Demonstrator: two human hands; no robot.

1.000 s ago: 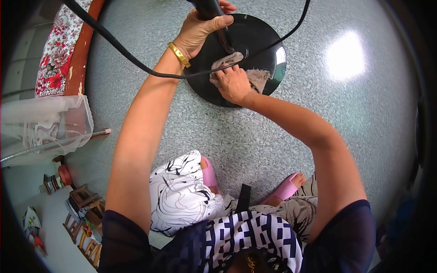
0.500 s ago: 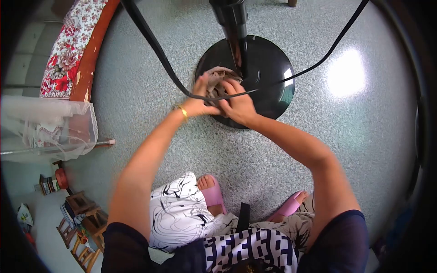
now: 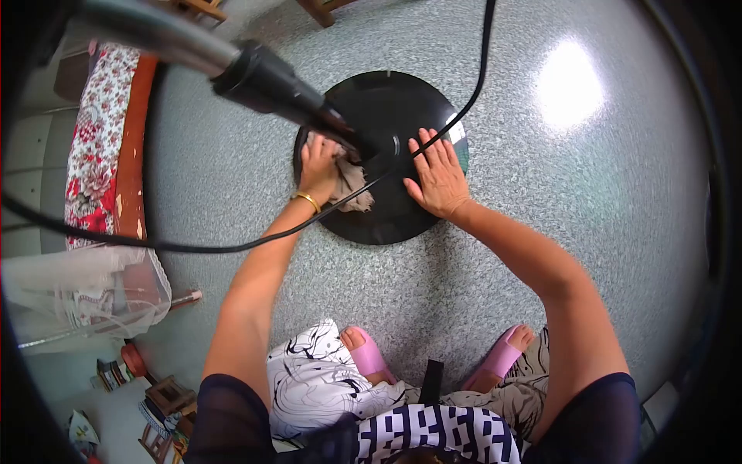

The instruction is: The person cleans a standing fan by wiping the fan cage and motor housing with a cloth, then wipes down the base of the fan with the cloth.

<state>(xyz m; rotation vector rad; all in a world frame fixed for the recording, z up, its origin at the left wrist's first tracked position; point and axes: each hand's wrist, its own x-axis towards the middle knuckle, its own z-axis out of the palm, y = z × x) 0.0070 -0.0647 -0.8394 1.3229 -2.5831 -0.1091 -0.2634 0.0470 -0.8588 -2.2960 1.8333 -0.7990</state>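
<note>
A round black base (image 3: pixel 379 224) lies on the speckled floor, with a black and metal pole (image 3: pixel 267 77) rising from it and leaning toward the upper left. My left hand (image 3: pixel 318 168), with a gold bracelet at the wrist, presses a grey-brown cloth (image 3: pixel 352 188) on the base's left side, its fingers curled on it. My right hand (image 3: pixel 439 176) lies flat on the right side of the base, fingers stretched out, without the cloth. A black cable (image 3: pixel 255 241) hangs in front, crossing over the base and my left forearm.
At the left stands a bed edge with a floral cover (image 3: pixel 97 147) and a sheer white curtain (image 3: pixel 93 286). Wooden stools (image 3: pixel 168 396) are at the lower left. Wooden furniture legs (image 3: pixel 315 11) show at the top. My feet in pink slippers (image 3: pixel 368 354) are below.
The pole has swung to the upper left. The cloth, earlier under my right hand, is now under my left hand, which has left the pole. My right hand has moved to the base's right side.
</note>
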